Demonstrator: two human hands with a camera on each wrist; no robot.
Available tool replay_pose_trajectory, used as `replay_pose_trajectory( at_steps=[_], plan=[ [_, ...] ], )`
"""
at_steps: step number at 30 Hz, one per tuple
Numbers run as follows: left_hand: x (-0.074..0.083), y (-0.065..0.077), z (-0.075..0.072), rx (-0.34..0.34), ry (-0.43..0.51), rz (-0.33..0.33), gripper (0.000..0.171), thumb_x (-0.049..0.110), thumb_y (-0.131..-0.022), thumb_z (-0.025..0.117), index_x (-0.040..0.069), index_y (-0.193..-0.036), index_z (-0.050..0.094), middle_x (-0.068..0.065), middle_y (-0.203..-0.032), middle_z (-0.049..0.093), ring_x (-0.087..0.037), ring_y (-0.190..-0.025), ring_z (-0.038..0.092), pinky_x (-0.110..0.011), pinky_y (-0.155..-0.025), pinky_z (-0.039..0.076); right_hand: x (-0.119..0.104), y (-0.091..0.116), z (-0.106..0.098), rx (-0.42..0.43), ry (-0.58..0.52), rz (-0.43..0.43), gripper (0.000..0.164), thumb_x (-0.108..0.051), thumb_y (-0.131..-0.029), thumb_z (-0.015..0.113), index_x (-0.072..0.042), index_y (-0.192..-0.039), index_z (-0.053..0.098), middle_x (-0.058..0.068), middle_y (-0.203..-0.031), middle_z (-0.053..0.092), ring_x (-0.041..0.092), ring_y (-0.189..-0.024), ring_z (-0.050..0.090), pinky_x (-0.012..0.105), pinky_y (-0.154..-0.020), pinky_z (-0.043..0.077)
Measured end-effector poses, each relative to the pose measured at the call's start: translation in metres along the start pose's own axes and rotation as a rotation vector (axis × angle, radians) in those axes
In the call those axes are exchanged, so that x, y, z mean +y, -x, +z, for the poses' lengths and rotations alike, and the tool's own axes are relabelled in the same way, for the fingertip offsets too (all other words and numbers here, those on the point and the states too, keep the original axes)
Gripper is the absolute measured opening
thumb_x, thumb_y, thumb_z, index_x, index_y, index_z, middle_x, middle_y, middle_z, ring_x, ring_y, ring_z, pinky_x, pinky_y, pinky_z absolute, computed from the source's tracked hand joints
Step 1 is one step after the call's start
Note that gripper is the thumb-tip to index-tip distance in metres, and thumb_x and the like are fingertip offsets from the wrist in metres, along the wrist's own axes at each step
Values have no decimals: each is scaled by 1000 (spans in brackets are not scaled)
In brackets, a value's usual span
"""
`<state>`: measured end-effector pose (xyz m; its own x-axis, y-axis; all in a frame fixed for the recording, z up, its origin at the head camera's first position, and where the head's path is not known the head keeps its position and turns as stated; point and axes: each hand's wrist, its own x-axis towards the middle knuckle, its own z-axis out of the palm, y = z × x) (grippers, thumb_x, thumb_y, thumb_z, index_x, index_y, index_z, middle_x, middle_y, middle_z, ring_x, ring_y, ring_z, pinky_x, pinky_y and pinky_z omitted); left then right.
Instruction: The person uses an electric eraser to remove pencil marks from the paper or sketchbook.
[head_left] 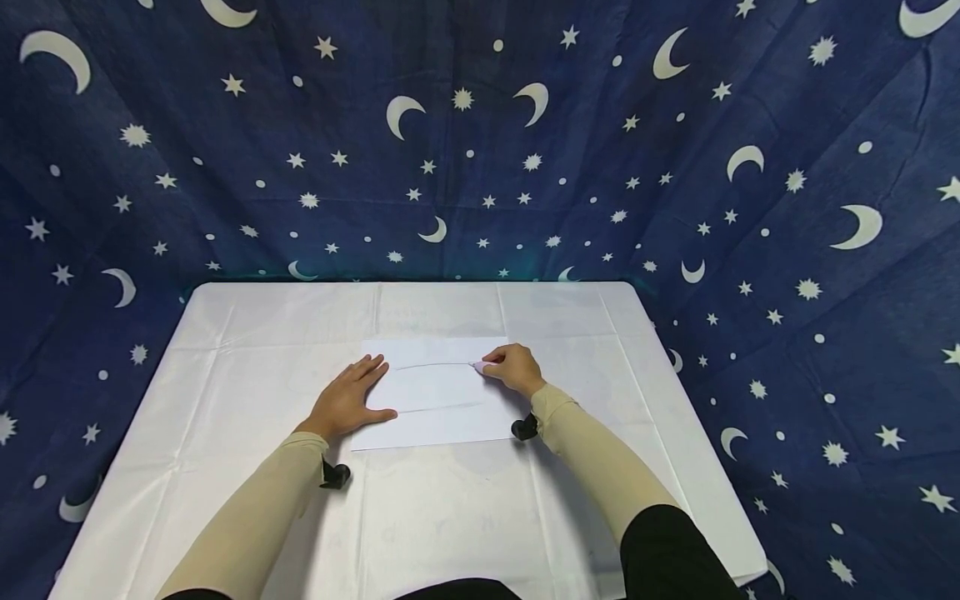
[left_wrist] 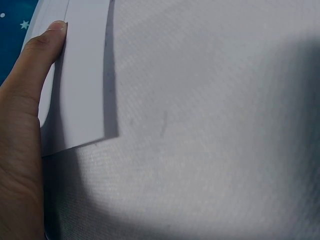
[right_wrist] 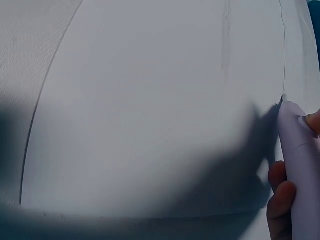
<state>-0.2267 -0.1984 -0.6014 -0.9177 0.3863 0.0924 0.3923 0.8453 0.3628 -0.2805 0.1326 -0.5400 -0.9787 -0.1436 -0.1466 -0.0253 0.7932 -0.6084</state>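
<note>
A white sheet of paper (head_left: 438, 387) lies on the table under both hands. My left hand (head_left: 348, 400) rests on its left edge, fingers and thumb spread. My right hand (head_left: 517, 371) grips a light-purple utility knife (right_wrist: 301, 165) near the top right of the sheet, thumb on the slider. The knife's small pale tip (right_wrist: 284, 97) meets the paper at the end of a thin dark line (head_left: 433, 365). Lower on the sheet runs a fainter, smudged grey line (head_left: 442, 408). The right hand's shadow falls across the paper in the right wrist view.
A white cloth with fold creases covers the table (head_left: 450, 517). Behind and beside it hangs a dark blue curtain (head_left: 465, 217) with moons and stars. Small black wrist-worn devices (head_left: 525, 427) sit below each wrist.
</note>
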Motion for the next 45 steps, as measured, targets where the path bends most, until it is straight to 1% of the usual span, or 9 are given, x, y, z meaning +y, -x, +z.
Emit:
replay_pose_trajectory(
  at_steps=[10, 20, 25, 30, 34, 39, 45],
  plan=[
    [0, 0, -3, 12, 13, 5, 98, 72, -65, 58, 11, -139, 37, -4, -145, 27, -25, -133, 18, -42, -108, 16, 1, -2, -6, 11, 45, 36, 18, -31, -73, 74, -19, -86, 73, -4, -83, 63, 13, -78, 54, 29, -69, 45],
    [-1, -1, 0, 16, 0, 20, 99, 75, -65, 54, 13, -139, 36, -2, -146, 26, -22, -134, 17, -41, -108, 16, -2, -6, 3, -12, 22, -9, 19, -31, -74, 73, -18, -89, 73, -4, -84, 63, 13, -78, 54, 28, -69, 45],
    [0, 0, -1, 20, 11, 16, 98, 73, -65, 56, 13, -139, 36, -2, -145, 27, -23, -134, 17, -41, -108, 16, -1, -4, 1, 6, 24, 13, 18, -31, -73, 74, -19, -86, 73, -4, -84, 62, 13, -79, 54, 29, -71, 45],
    [0, 0, 0, 15, 4, 13, 98, 74, -65, 56, 13, -139, 36, -2, -145, 26, -22, -134, 17, -40, -108, 15, -3, -2, 1, 1, 14, 3, 18, -30, -73, 74, -18, -87, 73, -3, -84, 63, 13, -78, 54, 29, -71, 45],
    [0, 0, 0, 13, 10, 21, 99, 74, -65, 55, 12, -139, 36, -3, -145, 26, -23, -134, 17, -40, -108, 15, -6, -3, 4, -3, 18, -8, 19, -31, -74, 73, -17, -88, 73, -4, -84, 63, 13, -77, 54, 28, -69, 45],
    [0, 1, 0, 22, 15, 25, 100, 75, -64, 54, 12, -139, 35, -3, -145, 26, -22, -134, 16, -39, -108, 14, -9, -5, 8, 0, 24, 1, 18, -33, -74, 73, -19, -86, 73, -5, -82, 62, 12, -77, 54, 27, -69, 45],
    [0, 1, 0, 12, 14, 14, 98, 73, -66, 56, 13, -140, 34, -2, -146, 25, -22, -134, 15, -39, -109, 13, -6, -7, 7, -3, 23, 10, 17, -31, -74, 73, -19, -87, 73, -5, -82, 62, 12, -77, 54, 27, -69, 45]
  ],
)
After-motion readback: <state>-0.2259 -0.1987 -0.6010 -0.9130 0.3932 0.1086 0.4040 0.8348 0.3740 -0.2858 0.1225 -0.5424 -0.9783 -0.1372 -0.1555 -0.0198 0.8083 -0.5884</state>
